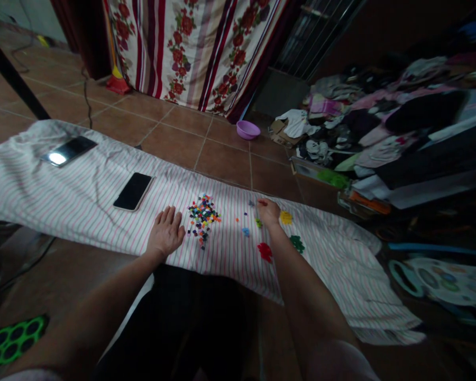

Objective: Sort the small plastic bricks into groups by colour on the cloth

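My left hand [165, 232] lies flat on the striped cloth [222, 259], fingers stretched out, just left of a mixed-colour pile of tiny beads or blocks [204, 214]. My right hand [268, 211] is over the cloth with its fingertips pinched together, beside a few grey pieces [251, 203]. Whatever the pinch may hold is too small to see. Around that hand are single-colour clusters: yellow [286, 217], dark green [297, 243], red [265, 252], lime green [258, 223] and blue [246, 232]. One orange piece [237, 219] and one dark piece [245, 214] lie apart.
A phone [133, 191] rests left of my left hand; another dark device [70, 151] with a bright reflection lies farther left. On the tiled floor beyond stands a purple basin [248, 130]. Heaped clothes [365, 116] fill the right side. A floral curtain [190, 53] hangs behind.
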The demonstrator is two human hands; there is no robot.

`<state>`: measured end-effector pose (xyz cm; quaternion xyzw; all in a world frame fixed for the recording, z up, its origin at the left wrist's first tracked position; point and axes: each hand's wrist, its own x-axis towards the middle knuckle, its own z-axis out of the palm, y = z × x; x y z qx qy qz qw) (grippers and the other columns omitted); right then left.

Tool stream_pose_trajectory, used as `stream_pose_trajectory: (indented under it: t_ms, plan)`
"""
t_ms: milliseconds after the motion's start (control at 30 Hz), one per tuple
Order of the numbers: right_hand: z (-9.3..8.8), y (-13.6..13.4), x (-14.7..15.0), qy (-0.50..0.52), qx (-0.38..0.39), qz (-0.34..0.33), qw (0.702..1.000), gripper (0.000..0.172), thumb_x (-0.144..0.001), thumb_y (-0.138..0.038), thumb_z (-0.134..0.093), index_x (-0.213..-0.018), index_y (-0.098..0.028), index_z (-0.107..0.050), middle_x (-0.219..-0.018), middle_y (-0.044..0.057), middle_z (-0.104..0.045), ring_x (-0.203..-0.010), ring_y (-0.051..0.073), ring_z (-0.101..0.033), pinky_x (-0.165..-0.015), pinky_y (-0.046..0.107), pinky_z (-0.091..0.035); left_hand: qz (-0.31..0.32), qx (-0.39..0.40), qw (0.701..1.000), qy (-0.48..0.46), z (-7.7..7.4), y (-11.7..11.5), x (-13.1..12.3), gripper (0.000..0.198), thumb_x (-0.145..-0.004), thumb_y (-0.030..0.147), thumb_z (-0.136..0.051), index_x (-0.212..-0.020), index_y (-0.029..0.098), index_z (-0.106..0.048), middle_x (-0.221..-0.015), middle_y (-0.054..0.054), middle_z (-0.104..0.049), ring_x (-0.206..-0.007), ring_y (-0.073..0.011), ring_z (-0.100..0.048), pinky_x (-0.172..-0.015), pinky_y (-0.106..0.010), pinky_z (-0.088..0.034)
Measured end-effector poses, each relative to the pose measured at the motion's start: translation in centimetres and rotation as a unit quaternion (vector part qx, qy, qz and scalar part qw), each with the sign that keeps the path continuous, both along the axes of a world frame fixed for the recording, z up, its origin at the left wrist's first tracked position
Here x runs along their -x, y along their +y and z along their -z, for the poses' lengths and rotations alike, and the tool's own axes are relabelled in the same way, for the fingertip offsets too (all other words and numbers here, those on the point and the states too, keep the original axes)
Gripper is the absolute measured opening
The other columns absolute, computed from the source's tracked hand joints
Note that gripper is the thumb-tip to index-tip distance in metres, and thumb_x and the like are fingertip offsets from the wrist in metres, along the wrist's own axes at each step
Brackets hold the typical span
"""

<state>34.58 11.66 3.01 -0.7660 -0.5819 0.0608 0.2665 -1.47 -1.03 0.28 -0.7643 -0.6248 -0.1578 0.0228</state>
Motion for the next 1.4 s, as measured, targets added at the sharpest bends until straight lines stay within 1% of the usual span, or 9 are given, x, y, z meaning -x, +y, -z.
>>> stream_pose_trajectory:
  t_ms: [200, 400, 600, 800, 1000, 1133, 1233, 1300, 1400]
  plan:
    - [0.4, 0.7, 0.6, -0.028, 0.033, 0.035, 0.998, 0.030, -0.078, -0.015, -0.052, -0.095, -0.019, -0.077, -0.098, 0.008, -0.076, -0.097, 0.023, -0.069, -0.089, 0.032, -0.051, -0.002, 0.002, 1.000, 0.000, 0.2, 0.0, 0.0, 0.048, -0.092, 0.032, -0.042, -0.131, 0.008, -0.056, -0.146, -0.023, -0.050, -0.141, -0.0355, -0.041, -0.113, -0.049, -0.034]
    - [1.1, 1.4, 0.5, -0.028, 0.050, 0.032, 0.998, 0.032, -0.078, -0.015, -0.052, -0.096, -0.020, -0.078, -0.096, 0.006, -0.077, -0.096, 0.023, -0.070, -0.087, 0.031, -0.052, -0.002, -0.002, 1.000, -0.008, 0.5, 0.0, 0.0, 0.049, -0.091, 0.032, -0.043, -0.133, 0.009, -0.055, -0.146, -0.022, -0.049, -0.141, -0.0355, -0.040, -0.114, -0.050, -0.033]
    - [1.6, 1.5, 0.6, -0.031, 0.069, 0.029, 0.997, 0.033, -0.079, -0.016, -0.051, -0.097, -0.022, -0.078, -0.099, 0.005, -0.077, -0.097, 0.021, -0.070, -0.090, 0.031, -0.051, 0.002, 0.002, 1.000, 0.004, 0.7, 0.1, 0.1, 0.051, -0.093, 0.033, -0.041, -0.134, 0.007, -0.054, -0.148, -0.023, -0.047, -0.142, -0.0365, -0.039, -0.115, -0.050, -0.032]
    - [1.5, 1.4, 0.5, -0.033, 0.078, 0.021, 0.996, 0.036, -0.077, -0.015, -0.051, -0.100, -0.022, -0.077, -0.101, 0.004, -0.077, -0.101, 0.020, -0.069, -0.091, 0.029, -0.050, 0.001, 0.001, 1.000, -0.016, 0.7, 0.1, 0.1, 0.050, -0.092, 0.033, -0.042, -0.133, 0.008, -0.055, -0.147, -0.023, -0.048, -0.141, -0.0360, -0.039, -0.114, -0.051, -0.032]
    - [1.4, 1.2, 0.6, -0.032, 0.078, 0.016, 0.996, 0.038, -0.078, -0.014, -0.049, -0.104, -0.021, -0.076, -0.101, 0.005, -0.077, -0.102, 0.021, -0.068, -0.093, 0.030, -0.049, -0.004, -0.004, 1.000, -0.007, 0.6, 0.1, 0.0, 0.048, -0.092, 0.032, -0.041, -0.132, 0.009, -0.055, -0.146, -0.022, -0.050, -0.141, -0.0350, -0.040, -0.114, -0.049, -0.034]
    - [1.4, 1.1, 0.8, -0.024, 0.063, 0.012, 0.998, 0.042, -0.077, -0.013, -0.047, -0.108, -0.022, -0.075, -0.099, 0.004, -0.077, -0.100, 0.020, -0.068, -0.092, 0.031, -0.049, -0.004, -0.001, 1.000, -0.014, 0.5, 0.1, 0.0, 0.048, -0.092, 0.032, -0.041, -0.132, 0.010, -0.055, -0.147, -0.021, -0.049, -0.142, -0.0348, -0.040, -0.114, -0.050, -0.033]
    - [1.4, 1.0, 0.8, -0.015, 0.065, 0.008, 0.998, 0.041, -0.077, -0.013, -0.048, -0.105, -0.022, -0.076, -0.095, 0.004, -0.077, -0.097, 0.020, -0.069, -0.091, 0.031, -0.050, -0.006, 0.001, 1.000, -0.010, 0.5, 0.1, -0.1, 0.049, -0.092, 0.032, -0.040, -0.133, 0.010, -0.054, -0.147, -0.021, -0.049, -0.142, -0.0346, -0.039, -0.114, -0.050, -0.033]
    - [1.3, 0.9, 0.8, -0.015, 0.073, 0.005, 0.997, 0.040, -0.077, -0.012, -0.047, -0.101, -0.023, -0.077, -0.095, 0.004, -0.077, -0.099, 0.020, -0.069, -0.092, 0.030, -0.050, -0.006, 0.004, 1.000, -0.004, 0.4, 0.0, -0.1, 0.049, -0.092, 0.033, -0.040, -0.133, 0.009, -0.054, -0.147, -0.022, -0.048, -0.142, -0.0348, -0.039, -0.114, -0.049, -0.033]
    - [1.3, 0.8, 0.8, -0.019, 0.078, 0.002, 0.997, 0.041, -0.078, -0.011, -0.046, -0.102, -0.021, -0.076, -0.099, 0.005, -0.076, -0.103, 0.021, -0.068, -0.093, 0.030, -0.049, -0.002, 0.008, 1.000, 0.000, 0.4, 0.0, 0.0, 0.050, -0.092, 0.033, -0.040, -0.133, 0.009, -0.054, -0.147, -0.022, -0.048, -0.142, -0.0352, -0.039, -0.115, -0.049, -0.032]
